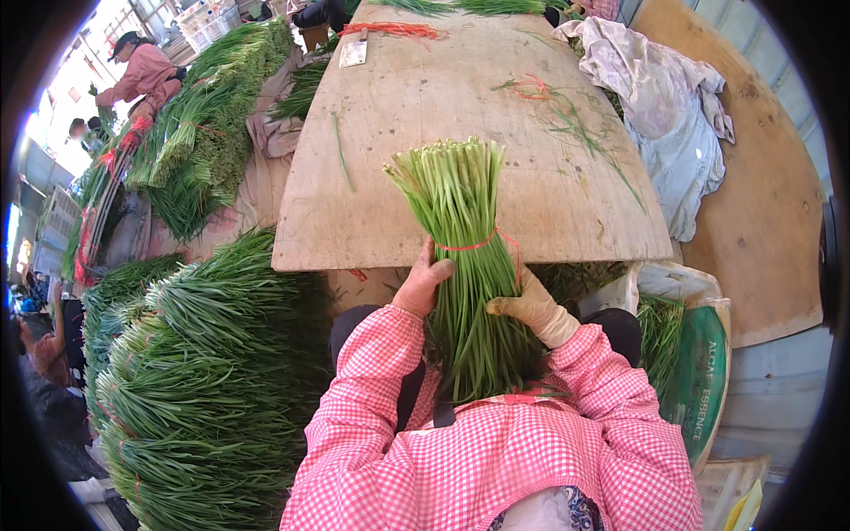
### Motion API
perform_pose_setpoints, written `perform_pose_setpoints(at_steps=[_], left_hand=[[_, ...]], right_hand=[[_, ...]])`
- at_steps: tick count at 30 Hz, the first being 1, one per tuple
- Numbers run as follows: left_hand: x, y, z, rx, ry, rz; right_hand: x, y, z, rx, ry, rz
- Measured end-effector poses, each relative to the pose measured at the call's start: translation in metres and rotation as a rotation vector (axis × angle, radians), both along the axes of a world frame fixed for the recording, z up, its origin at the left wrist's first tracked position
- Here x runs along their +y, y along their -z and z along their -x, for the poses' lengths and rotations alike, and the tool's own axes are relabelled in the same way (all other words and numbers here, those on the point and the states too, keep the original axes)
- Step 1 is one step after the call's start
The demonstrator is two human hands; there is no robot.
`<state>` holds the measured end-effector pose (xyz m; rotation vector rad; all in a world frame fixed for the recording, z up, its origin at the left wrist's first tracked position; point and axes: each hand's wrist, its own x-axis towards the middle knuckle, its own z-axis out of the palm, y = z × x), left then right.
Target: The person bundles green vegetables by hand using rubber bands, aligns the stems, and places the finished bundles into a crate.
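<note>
A thick bundle of garlic chives [474, 305] stands between my hands, its pale cut ends up over the table's near edge and its green leaves down toward my lap. A thin red tie [467, 247] circles it below the cut ends, with a loose strand on the right side. My left hand [422, 283], bare, grips the bundle's left side with the thumb up. On the other side my right hand [537, 310], in a pale glove, is closed around the leaves. The backs of some fingers are hidden behind the bundle.
A wooden table [390, 177] lies ahead, with red ties [396, 30], a flat pale tool [353, 50] and stray leaves. Tied chive bundles [199, 380] are piled at my left. On the right are a white-and-green sack [695, 389] and draped cloth [660, 106]. A person [146, 75] works far left.
</note>
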<state>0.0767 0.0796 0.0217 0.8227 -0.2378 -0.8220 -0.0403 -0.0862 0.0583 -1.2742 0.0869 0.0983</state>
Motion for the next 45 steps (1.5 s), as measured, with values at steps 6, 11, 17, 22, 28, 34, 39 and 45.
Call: perform_pose_setpoints(at_steps=[6,11,17,22,28,34,39,45], left_hand=[[-0.014,0.008,0.0,-0.213,-0.142,0.024],[-0.02,0.007,0.012,-0.048,-0.199,-0.093],[-0.011,-0.004,0.004,0.255,-0.236,0.144],[0.022,-0.054,-0.016,0.033,-0.605,0.198],[0.091,-0.024,-0.066,0.062,-0.825,0.392],[0.101,-0.023,-0.056,0.035,-0.818,0.543],[0.107,-0.018,-0.058,-0.027,-0.999,0.307],[0.129,0.017,-0.082,-0.111,-0.761,0.604]], right_hand=[[-0.001,0.007,0.005,-0.121,0.161,0.338],[0.01,0.033,0.008,-0.253,0.177,0.684],[0.017,0.021,0.009,-0.372,0.211,1.074],[-0.019,0.026,0.02,0.091,0.007,1.183],[-0.084,0.029,0.027,0.208,0.362,1.33],[-0.094,0.024,0.033,0.158,0.326,1.084],[-0.078,0.006,0.042,0.064,0.25,0.511],[-0.086,0.008,0.05,-0.136,0.348,0.365]])
